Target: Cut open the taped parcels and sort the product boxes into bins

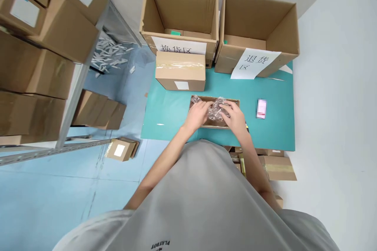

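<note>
A small open cardboard box (216,125) lies near the front edge of the table, with crumpled clear plastic wrap (216,110) bunched up inside it. My left hand (199,115) reaches over the box's left part, its fingers curled onto the wrap. From the right, my right hand (235,117) grips the same wrap between thumb and fingers. Whatever lies under the wrap is hidden.
A taped closed box (180,71) stands behind the open one. Two big open cartons, left (179,11) and right (259,19), line the back. A phone (261,109) lies on the green table (277,133). Shelves of boxes (59,27) rise at left.
</note>
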A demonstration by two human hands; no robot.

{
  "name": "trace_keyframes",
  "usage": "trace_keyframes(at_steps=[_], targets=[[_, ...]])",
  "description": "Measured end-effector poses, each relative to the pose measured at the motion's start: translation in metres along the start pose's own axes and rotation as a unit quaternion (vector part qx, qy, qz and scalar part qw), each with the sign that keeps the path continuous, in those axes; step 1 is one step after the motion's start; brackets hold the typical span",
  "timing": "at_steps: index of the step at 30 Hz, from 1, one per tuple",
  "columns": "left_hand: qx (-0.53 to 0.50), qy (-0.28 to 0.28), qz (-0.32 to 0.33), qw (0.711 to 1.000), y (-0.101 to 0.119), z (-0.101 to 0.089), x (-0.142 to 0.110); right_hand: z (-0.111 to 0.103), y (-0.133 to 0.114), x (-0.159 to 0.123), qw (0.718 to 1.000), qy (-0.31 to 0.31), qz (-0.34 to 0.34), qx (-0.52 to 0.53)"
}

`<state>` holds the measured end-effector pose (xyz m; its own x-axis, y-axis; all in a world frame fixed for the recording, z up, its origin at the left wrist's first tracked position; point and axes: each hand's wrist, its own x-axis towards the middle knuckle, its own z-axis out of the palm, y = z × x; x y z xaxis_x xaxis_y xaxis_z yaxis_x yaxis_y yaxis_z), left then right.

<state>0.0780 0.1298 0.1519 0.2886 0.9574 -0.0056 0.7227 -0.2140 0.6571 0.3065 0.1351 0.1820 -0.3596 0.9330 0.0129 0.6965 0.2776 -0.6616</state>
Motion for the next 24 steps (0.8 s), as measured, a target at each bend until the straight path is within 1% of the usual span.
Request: trace_keyframes(at_steps=[2,3,4,5,6,7,8,10,11,12,13,14,15,17,18,19,21,22,24], targets=[[0.002,-0.073,-0.065,0.995,-0.007,0.023,0.018,0.017,0.018,0.011,0.995,-0.058,0.07,-0.03],[0.003,-0.098,-0.087,0.991,-0.01,0.031,0.024,0.024,0.025,0.015,0.989,-0.09,0.108,-0.046],[0.004,-0.115,-0.103,0.988,-0.013,0.036,0.028,0.029,0.031,0.017,0.983,-0.111,0.136,-0.058],[0.0,-0.119,-0.106,0.987,-0.014,0.037,0.028,0.031,0.034,0.017,0.98,-0.117,0.15,-0.062],[-0.008,-0.109,-0.098,0.989,-0.016,0.035,0.025,0.03,0.037,0.014,0.982,-0.104,0.147,-0.057],[-0.02,-0.089,-0.085,0.992,-0.017,0.03,0.019,0.027,0.038,0.008,0.987,-0.072,0.133,-0.045],[-0.034,-0.058,-0.069,0.995,-0.019,0.023,0.009,0.023,0.04,0.001,0.992,-0.026,0.116,-0.032],[-0.054,0.035,-0.053,0.997,-0.023,0.004,-0.014,0.012,0.045,-0.017,0.991,0.082,0.107,-0.008],[-0.054,0.089,-0.067,0.992,-0.027,-0.004,-0.027,0.008,0.05,-0.027,0.984,0.128,0.123,0.001],[-0.052,0.136,-0.097,0.985,-0.031,-0.009,-0.039,0.005,0.055,-0.035,0.976,0.159,0.151,0.011],[-0.055,0.171,-0.138,0.974,-0.036,-0.012,-0.049,0.005,0.06,-0.042,0.968,0.169,0.185,0.029],[-0.067,0.186,-0.184,0.963,-0.041,-0.012,-0.058,0.007,0.066,-0.048,0.962,0.157,0.217,0.058],[-0.093,0.18,-0.23,0.952,-0.046,-0.008,-0.065,0.011,0.071,-0.052,0.957,0.127,0.243,0.097],[-0.179,0.127,-0.302,0.928,-0.055,0.004,-0.075,0.022,0.077,-0.056,0.943,0.059,0.274,0.18],[-0.226,0.101,-0.322,0.914,-0.058,0.011,-0.079,0.028,0.077,-0.056,0.935,0.036,0.282,0.21],[-0.266,0.086,-0.331,0.901,-0.06,0.016,-0.083,0.033,0.076,-0.056,0.93,0.024,0.288,0.229],[-0.316,0.093,-0.332,0.884,-0.064,0.02,-0.093,0.043,0.069,-0.054,0.924,0.018,0.294,0.242],[-0.326,0.108,-0.331,0.879,-0.067,0.018,-0.1,0.047,0.063,-0.052,0.924,0.013,0.293,0.246],[-0.326,0.144,-0.338,0.871,-0.075,0.008,-0.12,0.058,0.048,-0.045,0.926,-0.011,0.278,0.256]])
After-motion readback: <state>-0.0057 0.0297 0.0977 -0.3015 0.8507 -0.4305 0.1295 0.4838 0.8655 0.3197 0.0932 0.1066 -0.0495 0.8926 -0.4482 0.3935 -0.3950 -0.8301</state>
